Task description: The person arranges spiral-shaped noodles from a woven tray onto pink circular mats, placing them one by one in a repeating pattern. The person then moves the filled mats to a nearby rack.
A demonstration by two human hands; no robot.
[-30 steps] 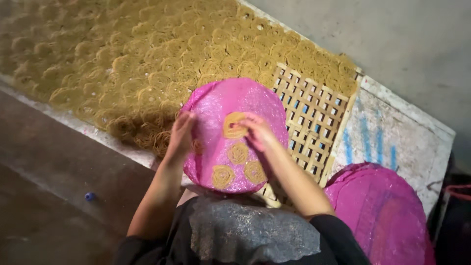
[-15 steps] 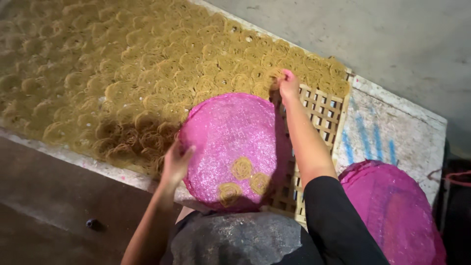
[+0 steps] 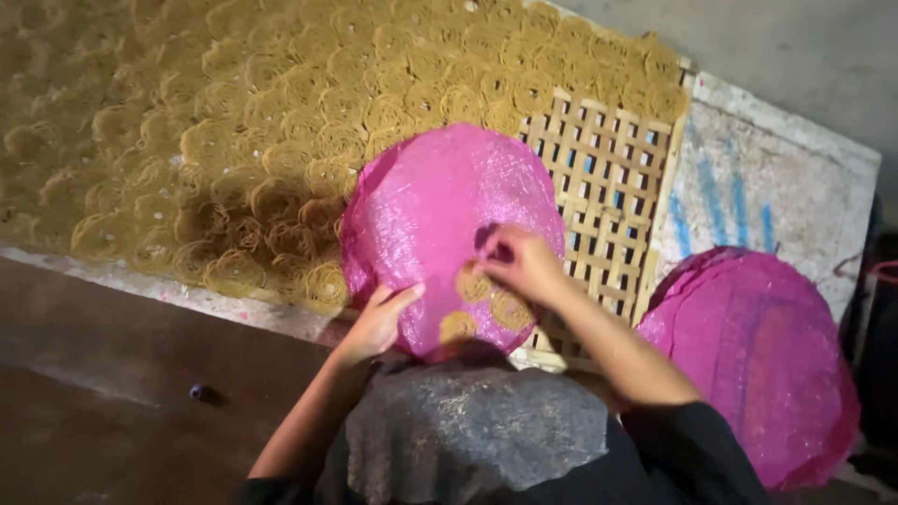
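Holding pink disc (image 3: 440,215) at frame centre: left hand (image 3: 379,323) grip clamped on lower edge; right hand (image 3: 519,262) fingertips pinched on noodle coil (image 3: 472,283).

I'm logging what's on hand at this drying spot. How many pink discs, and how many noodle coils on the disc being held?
Pink mesh discs: 2, the held disc and the spare disc
Noodle coils on the held disc: 3
Total: 5

A stack of pink discs (image 3: 753,365) lies beside a blue-streaked white board (image 3: 748,178).
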